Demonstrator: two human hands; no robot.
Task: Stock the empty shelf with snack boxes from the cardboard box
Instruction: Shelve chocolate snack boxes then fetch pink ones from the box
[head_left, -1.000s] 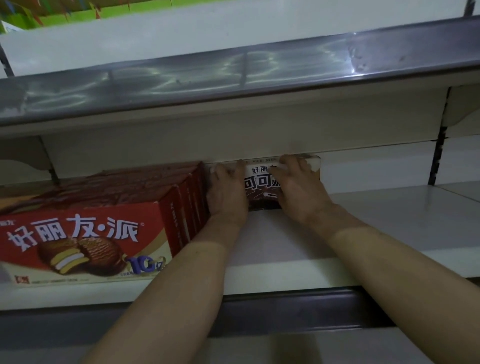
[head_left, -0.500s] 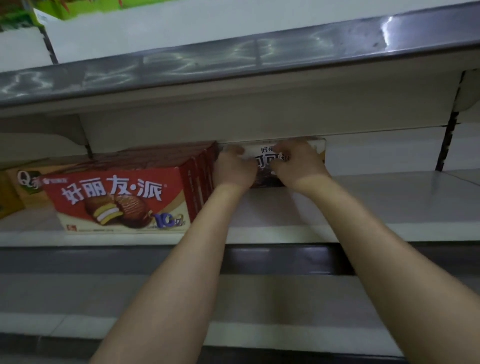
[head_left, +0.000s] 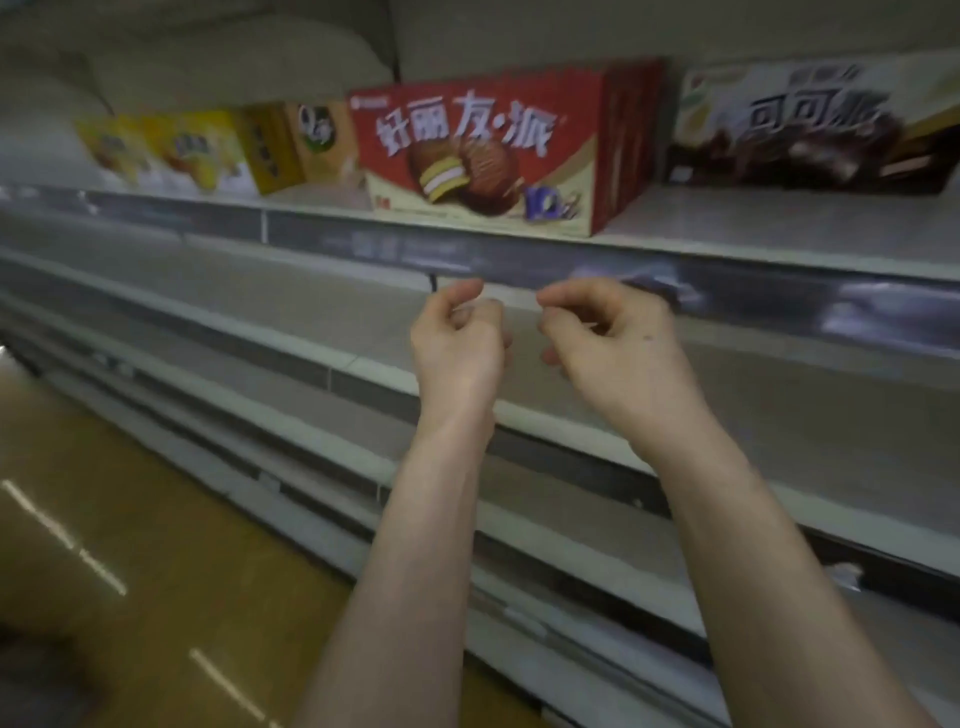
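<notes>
A brown-and-white snack box (head_left: 810, 124) stands at the back of the shelf (head_left: 779, 228), to the right of a row of red snack boxes (head_left: 483, 150). Both my hands hang in front of the shelf edge, below the boxes and apart from them. My left hand (head_left: 457, 343) has loosely curled fingers and holds nothing. My right hand (head_left: 608, 343) is beside it, fingers also loosely curled and empty. The cardboard box is not in view.
Yellow and orange snack boxes (head_left: 208, 145) stand left of the red ones. Several bare lower shelves (head_left: 260, 322) run below. The yellow-brown floor (head_left: 104, 519) is at lower left, with a dark blurred shape (head_left: 36, 670) at the bottom left corner.
Both hands have let go of the brown-and-white box and pulled back out of the shelf, down in front of its edge. The view has swung left and down.
</notes>
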